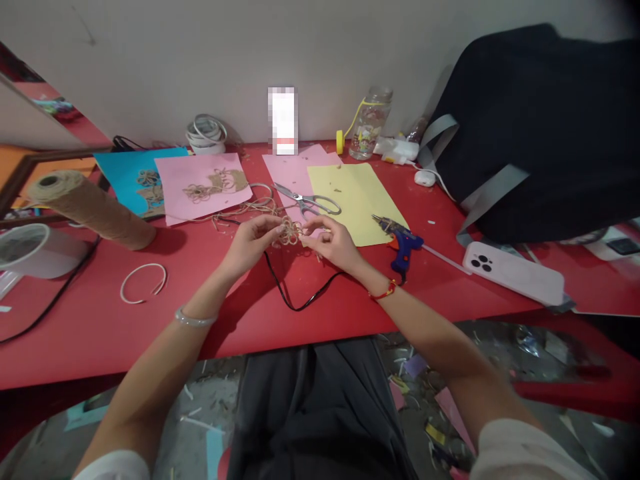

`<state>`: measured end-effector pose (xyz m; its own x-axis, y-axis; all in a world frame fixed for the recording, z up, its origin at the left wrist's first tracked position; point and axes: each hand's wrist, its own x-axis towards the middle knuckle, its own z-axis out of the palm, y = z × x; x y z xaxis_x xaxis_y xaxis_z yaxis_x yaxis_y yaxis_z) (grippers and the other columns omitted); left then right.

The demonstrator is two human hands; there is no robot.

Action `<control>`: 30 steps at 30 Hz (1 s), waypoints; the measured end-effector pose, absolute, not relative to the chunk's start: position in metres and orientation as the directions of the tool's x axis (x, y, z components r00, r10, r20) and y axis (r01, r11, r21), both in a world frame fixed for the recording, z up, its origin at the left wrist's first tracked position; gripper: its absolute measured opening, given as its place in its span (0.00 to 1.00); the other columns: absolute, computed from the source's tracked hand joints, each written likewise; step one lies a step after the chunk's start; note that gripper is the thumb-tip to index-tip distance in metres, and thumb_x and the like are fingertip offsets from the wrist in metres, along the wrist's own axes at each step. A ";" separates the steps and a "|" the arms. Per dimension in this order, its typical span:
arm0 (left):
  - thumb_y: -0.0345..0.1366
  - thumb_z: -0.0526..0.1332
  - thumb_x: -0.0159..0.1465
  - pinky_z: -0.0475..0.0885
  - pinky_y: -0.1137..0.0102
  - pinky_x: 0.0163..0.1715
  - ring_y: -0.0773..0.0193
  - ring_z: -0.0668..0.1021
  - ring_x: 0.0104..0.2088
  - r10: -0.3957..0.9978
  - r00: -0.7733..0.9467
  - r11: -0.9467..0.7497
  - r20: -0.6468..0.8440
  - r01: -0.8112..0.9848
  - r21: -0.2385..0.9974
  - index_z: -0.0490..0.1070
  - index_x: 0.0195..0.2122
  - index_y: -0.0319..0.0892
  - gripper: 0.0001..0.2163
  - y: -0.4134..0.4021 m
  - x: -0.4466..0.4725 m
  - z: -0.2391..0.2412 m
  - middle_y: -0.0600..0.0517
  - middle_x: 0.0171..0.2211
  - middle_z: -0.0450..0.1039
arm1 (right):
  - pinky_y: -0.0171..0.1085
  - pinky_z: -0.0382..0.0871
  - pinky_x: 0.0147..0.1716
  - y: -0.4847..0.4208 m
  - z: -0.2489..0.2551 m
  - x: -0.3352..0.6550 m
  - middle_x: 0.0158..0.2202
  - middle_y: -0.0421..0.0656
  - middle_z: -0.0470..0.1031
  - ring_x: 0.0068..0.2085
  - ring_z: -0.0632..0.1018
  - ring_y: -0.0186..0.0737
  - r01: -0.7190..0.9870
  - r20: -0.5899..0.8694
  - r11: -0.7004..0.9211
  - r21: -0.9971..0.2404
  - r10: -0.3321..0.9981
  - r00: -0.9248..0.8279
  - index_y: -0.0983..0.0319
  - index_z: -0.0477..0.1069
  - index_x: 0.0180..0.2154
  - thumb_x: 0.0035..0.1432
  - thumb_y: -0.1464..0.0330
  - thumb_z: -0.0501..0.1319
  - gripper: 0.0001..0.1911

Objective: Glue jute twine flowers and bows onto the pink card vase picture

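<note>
Jute-twine flower (289, 232) held above red table (100, 333), pinched w/ fingers of left hand (250, 245) & right hand (334, 244); loops could slip/unravel if grip eases, or snag on scissors (303, 199) nearby.

A craft workspace: a red table (100, 320) with a hot glue gun (403, 243), jute spool (90, 210) and scissors (305, 201).

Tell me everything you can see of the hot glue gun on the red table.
The hot glue gun is a small, blue, plastic-looking tool with an orange section near the trigger. It lies on the red table, its dark nozzle pointing up and left to the edge of the yellow paper, and its handle pointing toward the person. A thin white stick, perhaps a glue stick, extends right from its rear; the join isn't clear.
</note>
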<state>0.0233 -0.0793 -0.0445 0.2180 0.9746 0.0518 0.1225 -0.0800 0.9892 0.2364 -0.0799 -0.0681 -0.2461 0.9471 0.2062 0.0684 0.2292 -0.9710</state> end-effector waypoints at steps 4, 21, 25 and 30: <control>0.52 0.71 0.59 0.73 0.68 0.36 0.62 0.79 0.35 0.969 0.231 -0.134 0.089 0.185 0.973 0.79 0.43 0.41 0.20 -0.083 0.026 -0.037 0.47 0.39 0.82 | 0.32 0.59 0.14 -0.078 -0.070 0.236 0.35 0.38 0.76 0.17 0.64 0.26 -0.149 0.066 0.021 -0.989 0.950 -0.304 0.57 0.70 0.42 0.54 0.54 0.71 0.20; 0.59 0.68 0.59 0.74 0.68 0.37 0.61 0.80 0.36 0.958 0.279 -0.119 0.071 0.161 0.980 0.78 0.44 0.41 0.25 -0.089 0.034 -0.037 0.47 0.39 0.81 | 0.29 0.53 0.12 -0.077 -0.066 0.240 0.31 0.42 0.82 0.15 0.63 0.22 -0.267 -0.074 -0.182 -0.946 0.926 -0.369 0.64 0.77 0.36 0.50 0.59 0.74 0.17; 0.52 0.69 0.62 0.74 0.68 0.39 0.60 0.81 0.41 0.939 0.337 -0.111 0.070 0.104 0.988 0.77 0.49 0.40 0.22 -0.090 0.035 -0.042 0.45 0.45 0.81 | 0.30 0.54 0.12 -0.080 -0.072 0.237 0.30 0.43 0.82 0.14 0.63 0.23 -0.219 -0.070 -0.167 -0.961 0.917 -0.392 0.64 0.77 0.37 0.51 0.58 0.73 0.18; 0.52 0.67 0.64 0.74 0.69 0.35 0.63 0.78 0.33 0.947 0.318 -0.094 0.047 0.132 0.987 0.79 0.41 0.39 0.19 -0.091 0.037 -0.046 0.48 0.34 0.80 | 0.31 0.57 0.14 -0.090 -0.062 0.236 0.24 0.39 0.78 0.15 0.65 0.28 -0.054 -0.044 -0.073 -0.996 0.909 -0.415 0.62 0.76 0.37 0.55 0.57 0.71 0.16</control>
